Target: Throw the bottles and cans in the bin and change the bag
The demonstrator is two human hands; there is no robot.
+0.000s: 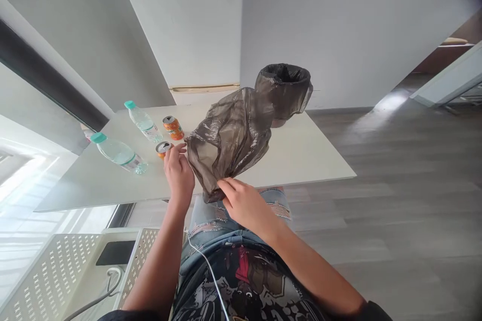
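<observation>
A dark, see-through plastic garbage bag lies crumpled over the near part of the table, in front of me. My left hand is closed on its left edge, fingers bent. On the bag's near edge my right hand pinches the film between thumb and fingers. Behind stands a round bin wrapped in the same dark film; I cannot tell whether it is one bag with the part I hold. Close to my left fingers is an orange can, partly hidden by that hand. A second orange can stands just beyond.
Two clear bottles with teal caps, a nearer bottle and a farther bottle, stand on the left of the white table. A white perforated basket sits low at left. A white cable hangs across my shirt.
</observation>
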